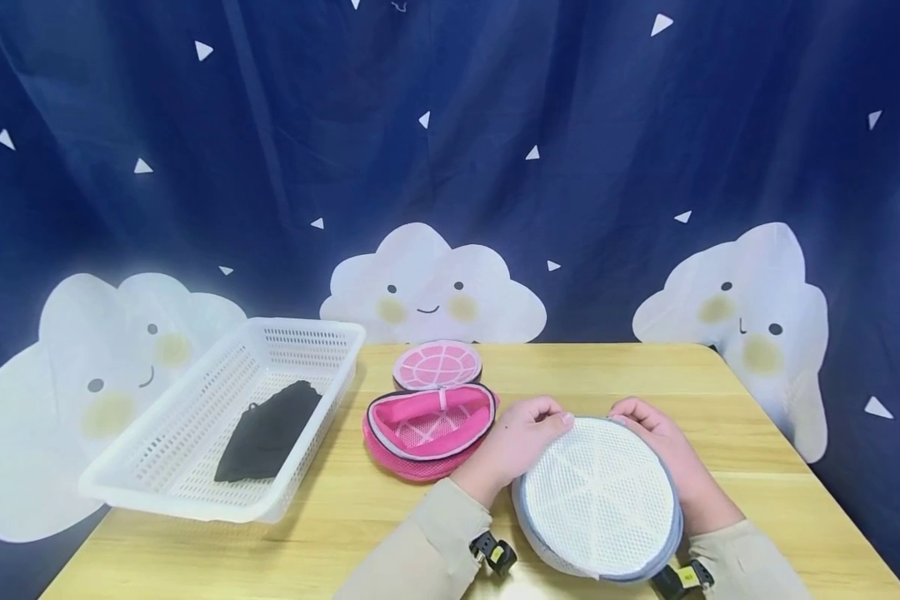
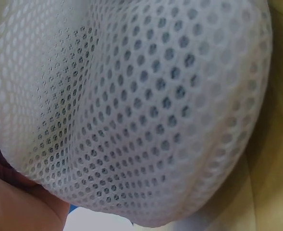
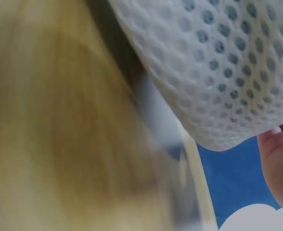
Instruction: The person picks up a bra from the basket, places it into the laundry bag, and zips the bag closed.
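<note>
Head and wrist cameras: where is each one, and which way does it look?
Head: on the head, looks forward and down at the white mesh bag and table; left hand, right hand and sleeves show.
Left wrist: on that wrist, looks closely at the bag; part of the left hand shows.
Right wrist: on that wrist, looks past the bag toward the curtain; part of the right hand shows.
Both wrist views share the bag and table.

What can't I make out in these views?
Head view: the far side of the white mesh bag, hidden by its near face.
Left wrist: most of the left hand, behind the bag and past the edge.
Right wrist: most of the right hand, past the right edge; table grain, blurred.
</note>
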`<state>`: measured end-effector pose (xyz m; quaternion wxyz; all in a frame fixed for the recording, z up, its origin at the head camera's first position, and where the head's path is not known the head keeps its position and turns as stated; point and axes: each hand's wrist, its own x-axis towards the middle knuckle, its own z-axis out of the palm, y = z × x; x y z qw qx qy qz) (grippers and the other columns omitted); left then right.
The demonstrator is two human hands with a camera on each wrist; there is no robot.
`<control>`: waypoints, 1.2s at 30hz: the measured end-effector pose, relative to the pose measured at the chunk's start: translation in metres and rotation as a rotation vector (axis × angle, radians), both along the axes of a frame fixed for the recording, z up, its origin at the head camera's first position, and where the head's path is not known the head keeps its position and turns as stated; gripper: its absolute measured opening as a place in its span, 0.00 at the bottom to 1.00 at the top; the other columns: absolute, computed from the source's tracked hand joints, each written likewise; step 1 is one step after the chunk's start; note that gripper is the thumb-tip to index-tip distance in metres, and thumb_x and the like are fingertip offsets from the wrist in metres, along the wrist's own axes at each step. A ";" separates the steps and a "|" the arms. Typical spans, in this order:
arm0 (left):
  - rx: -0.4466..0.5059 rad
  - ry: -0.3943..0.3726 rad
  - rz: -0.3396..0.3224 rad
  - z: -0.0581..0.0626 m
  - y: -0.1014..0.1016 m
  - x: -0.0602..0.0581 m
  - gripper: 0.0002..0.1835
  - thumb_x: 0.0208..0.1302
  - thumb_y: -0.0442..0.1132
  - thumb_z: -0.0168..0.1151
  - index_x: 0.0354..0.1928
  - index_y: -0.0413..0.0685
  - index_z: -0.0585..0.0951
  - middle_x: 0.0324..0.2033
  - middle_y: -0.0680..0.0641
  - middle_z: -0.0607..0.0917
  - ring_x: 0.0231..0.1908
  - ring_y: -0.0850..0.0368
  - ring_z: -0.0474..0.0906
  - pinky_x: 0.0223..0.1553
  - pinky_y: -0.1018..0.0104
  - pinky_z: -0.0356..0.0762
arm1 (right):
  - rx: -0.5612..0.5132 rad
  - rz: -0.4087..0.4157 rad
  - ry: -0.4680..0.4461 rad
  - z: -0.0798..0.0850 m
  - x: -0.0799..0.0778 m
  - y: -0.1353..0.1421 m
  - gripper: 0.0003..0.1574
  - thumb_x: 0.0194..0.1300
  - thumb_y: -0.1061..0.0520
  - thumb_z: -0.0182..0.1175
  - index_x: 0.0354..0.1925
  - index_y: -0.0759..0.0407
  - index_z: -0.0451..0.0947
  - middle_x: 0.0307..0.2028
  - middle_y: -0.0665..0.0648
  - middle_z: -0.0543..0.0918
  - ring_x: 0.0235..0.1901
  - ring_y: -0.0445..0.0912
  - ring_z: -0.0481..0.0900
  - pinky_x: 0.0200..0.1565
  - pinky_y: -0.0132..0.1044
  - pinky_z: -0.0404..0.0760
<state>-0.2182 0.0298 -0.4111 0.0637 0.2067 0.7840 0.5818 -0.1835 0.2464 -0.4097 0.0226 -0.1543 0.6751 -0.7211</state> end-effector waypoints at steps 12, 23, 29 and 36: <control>0.083 -0.042 0.110 0.002 -0.004 -0.007 0.09 0.63 0.51 0.58 0.29 0.58 0.80 0.28 0.55 0.80 0.32 0.60 0.75 0.38 0.63 0.72 | -0.102 -0.098 0.025 -0.009 -0.006 0.006 0.10 0.72 0.56 0.47 0.37 0.59 0.71 0.31 0.53 0.80 0.26 0.43 0.79 0.26 0.34 0.78; 0.169 -0.048 0.230 0.003 -0.012 -0.016 0.08 0.64 0.50 0.57 0.29 0.58 0.80 0.31 0.55 0.80 0.38 0.59 0.74 0.44 0.59 0.70 | -0.163 -0.124 0.102 -0.017 -0.012 0.005 0.07 0.72 0.61 0.47 0.37 0.60 0.72 0.32 0.51 0.79 0.29 0.40 0.76 0.30 0.31 0.76; 0.249 -0.077 0.311 0.004 -0.016 -0.018 0.11 0.65 0.52 0.56 0.31 0.54 0.79 0.31 0.52 0.80 0.38 0.57 0.75 0.44 0.59 0.70 | -0.208 -0.139 0.132 -0.017 -0.014 0.006 0.07 0.71 0.64 0.47 0.36 0.62 0.71 0.27 0.50 0.75 0.27 0.39 0.72 0.29 0.28 0.73; 0.246 -0.128 0.211 0.002 -0.016 -0.017 0.10 0.65 0.52 0.55 0.36 0.58 0.80 0.35 0.54 0.82 0.39 0.57 0.76 0.44 0.59 0.72 | -0.237 -0.201 0.074 -0.020 -0.015 0.009 0.06 0.72 0.61 0.47 0.37 0.59 0.71 0.28 0.49 0.76 0.27 0.39 0.73 0.28 0.28 0.73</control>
